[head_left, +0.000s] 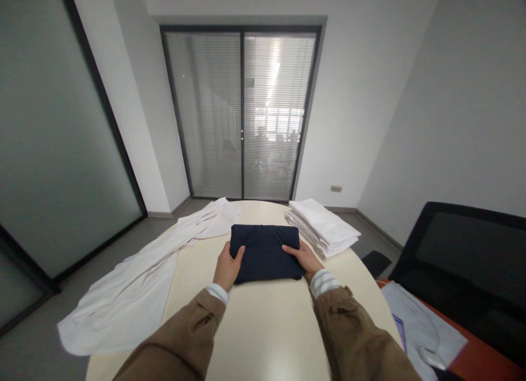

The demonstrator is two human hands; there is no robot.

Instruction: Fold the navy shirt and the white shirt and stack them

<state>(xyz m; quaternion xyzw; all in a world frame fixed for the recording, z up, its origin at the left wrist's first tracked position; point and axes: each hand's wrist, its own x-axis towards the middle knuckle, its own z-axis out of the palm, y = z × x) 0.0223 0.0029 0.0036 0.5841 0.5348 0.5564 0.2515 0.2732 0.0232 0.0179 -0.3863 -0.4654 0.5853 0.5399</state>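
Note:
A dark navy folded cloth (265, 254), packed into a neat rectangle, is held between my two hands over the middle of the table. My left hand (228, 266) grips its left edge, thumb on top and the other fingers mostly hidden behind or beneath. On the opposite edge my right hand (306, 259) has the same kind of grip, thumb lying on the front face. Which garment the folded cloth is, I cannot tell. Just beyond my right hand lies a stack of folded white cloth (324, 225).
Loose white cloth (135, 282) spreads along the left side of the round cream table (263, 326) and hangs over its edge. To the right stands a black mesh-backed chair (460, 260); papers (427, 315) lie on a red surface there. Glass doors (242, 113) with blinds are behind.

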